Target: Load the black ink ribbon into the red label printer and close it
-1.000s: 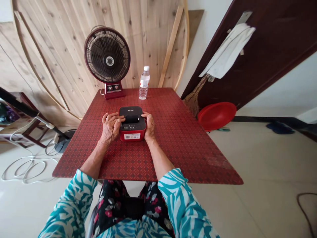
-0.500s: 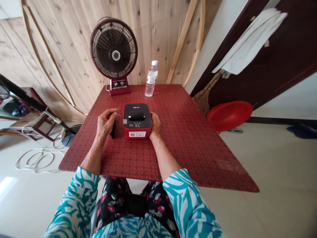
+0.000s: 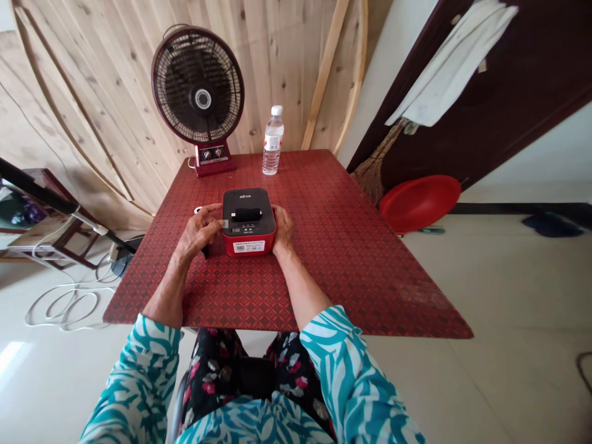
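A red-and-black box-shaped device (image 3: 250, 243) sits near the middle of the table, with a dark slot in its black top and a white label on its front. My left hand (image 3: 198, 232) lies over the device's left edge, fingertips on the top. A dark flat piece (image 3: 206, 251) shows under that palm, and I cannot tell whether the hand holds it. My right hand (image 3: 283, 229) cups the device's right side. A small white round item (image 3: 198, 210) lies just behind my left fingers.
The red patterned table (image 3: 333, 259) has a desk fan (image 3: 198, 86) and a water bottle (image 3: 272, 142) at its far edge. A red plastic basin (image 3: 420, 203) and a broom stand right of it, beside a dark door. White cables lie on the floor at left.
My left hand has come back from the table beside the device onto its left edge. The dark piece now lies under my palm. My right hand stays at the device, and the view has shifted slightly.
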A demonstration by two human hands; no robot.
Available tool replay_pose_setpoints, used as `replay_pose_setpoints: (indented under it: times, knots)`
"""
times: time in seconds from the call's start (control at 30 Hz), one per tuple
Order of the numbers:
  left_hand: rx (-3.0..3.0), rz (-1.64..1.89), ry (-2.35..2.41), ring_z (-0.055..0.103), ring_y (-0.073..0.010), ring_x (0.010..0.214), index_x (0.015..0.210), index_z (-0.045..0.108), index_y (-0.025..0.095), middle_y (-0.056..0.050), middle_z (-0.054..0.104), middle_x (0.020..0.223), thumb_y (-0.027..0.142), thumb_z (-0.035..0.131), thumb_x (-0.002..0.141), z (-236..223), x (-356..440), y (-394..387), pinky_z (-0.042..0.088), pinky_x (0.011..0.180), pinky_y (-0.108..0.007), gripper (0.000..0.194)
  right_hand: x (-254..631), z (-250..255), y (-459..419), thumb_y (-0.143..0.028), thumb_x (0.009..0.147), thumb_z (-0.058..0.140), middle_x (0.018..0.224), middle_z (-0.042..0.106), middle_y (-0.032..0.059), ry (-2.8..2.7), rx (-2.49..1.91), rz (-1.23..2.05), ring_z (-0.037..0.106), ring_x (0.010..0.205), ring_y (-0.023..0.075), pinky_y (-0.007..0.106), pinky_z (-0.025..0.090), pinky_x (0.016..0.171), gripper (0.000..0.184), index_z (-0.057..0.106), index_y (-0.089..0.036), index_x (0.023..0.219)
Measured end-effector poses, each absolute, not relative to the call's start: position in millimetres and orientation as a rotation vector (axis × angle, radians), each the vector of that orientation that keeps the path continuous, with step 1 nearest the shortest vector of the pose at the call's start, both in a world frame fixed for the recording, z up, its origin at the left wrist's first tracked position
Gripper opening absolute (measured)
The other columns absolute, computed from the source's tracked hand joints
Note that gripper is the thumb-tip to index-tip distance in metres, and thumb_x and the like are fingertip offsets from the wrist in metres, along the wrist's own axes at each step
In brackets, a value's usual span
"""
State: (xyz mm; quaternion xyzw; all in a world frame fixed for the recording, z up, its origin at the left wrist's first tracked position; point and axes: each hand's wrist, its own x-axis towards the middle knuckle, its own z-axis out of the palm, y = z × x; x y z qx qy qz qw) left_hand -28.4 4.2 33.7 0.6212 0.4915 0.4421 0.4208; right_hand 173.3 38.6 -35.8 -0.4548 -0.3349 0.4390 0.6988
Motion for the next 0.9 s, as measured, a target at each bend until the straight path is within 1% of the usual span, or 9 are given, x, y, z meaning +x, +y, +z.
replay_pose_setpoints:
  times: [0.13,0.27,0.37,0.5,0.73,0.9]
  knots:
    - [1.615,1.109,1.261,0.047,-0.0102,0.044,0.124,0.058,0.016,0.006,0.053,0.056,0.039,0.066,0.073,36,-31,5,0.036,0.047,-0.025,0.057,175,-41,41,-0.051,0.082,0.049,0.096,0.074,0.0015,-0.776,-0.996,0.978,0.066,0.089,0.0166,0.032,0.051,0.081,0.037,0.07,-0.023,0.093]
    - [1.704,1.122,1.308,0.056,-0.0129,0.057,0.128,0.056,0.016,0.003,0.062,0.067,0.037,0.066,0.072,40,-31,5,0.042,0.056,-0.026,0.06,175,-41,42,-0.05,0.083,0.048,0.096,0.073,0.0017,-0.776,-1.002,0.977,0.066,0.089,0.0167,0.032,0.051,0.081,0.037,0.07,-0.023,0.093]
    - [1.726,1.064,1.32,0.056,-0.0139,0.056,0.132,0.054,0.015,0.004,0.06,0.064,0.038,0.065,0.073,42,-32,5,0.043,0.056,-0.027,0.065,175,-41,42,-0.05,0.083,0.047,0.094,0.074,0.0008,-0.795,-1.01,0.965,0.066,0.087,0.0158,0.031,0.051,0.08,0.037,0.07,-0.023,0.093]
    - [1.67,1.008,1.282,0.049,-0.0117,0.047,0.136,0.051,0.016,0.006,0.055,0.056,0.038,0.066,0.074,45,-33,4,0.038,0.05,-0.026,0.068,175,-43,42,-0.053,0.083,0.049,0.091,0.074,0.0,-0.784,-0.995,0.969,0.066,0.086,0.0158,0.031,0.051,0.079,0.038,0.07,-0.023,0.093]
    - [1.46,0.968,1.161,0.037,-0.0084,0.039,0.141,0.048,0.013,0.009,0.047,0.048,0.033,0.069,0.069,48,-31,7,0.025,0.042,-0.022,0.077,174,-41,42,-0.051,0.082,0.049,0.094,0.073,0.0007,-0.774,-0.987,0.98,0.065,0.087,0.0156,0.031,0.05,0.081,0.037,0.071,-0.022,0.091]
    - [1.2,0.896,1.102,0.031,-0.0037,0.035,0.146,0.039,0.006,0.007,0.054,0.054,0.024,0.072,0.064,53,-32,10,0.015,0.037,-0.019,0.09,172,-36,40,-0.048,0.08,0.05,0.089,0.073,0.0004,-0.74,-0.994,0.991,0.064,0.083,0.0145,0.029,0.048,0.076,0.035,0.07,-0.021,0.088]
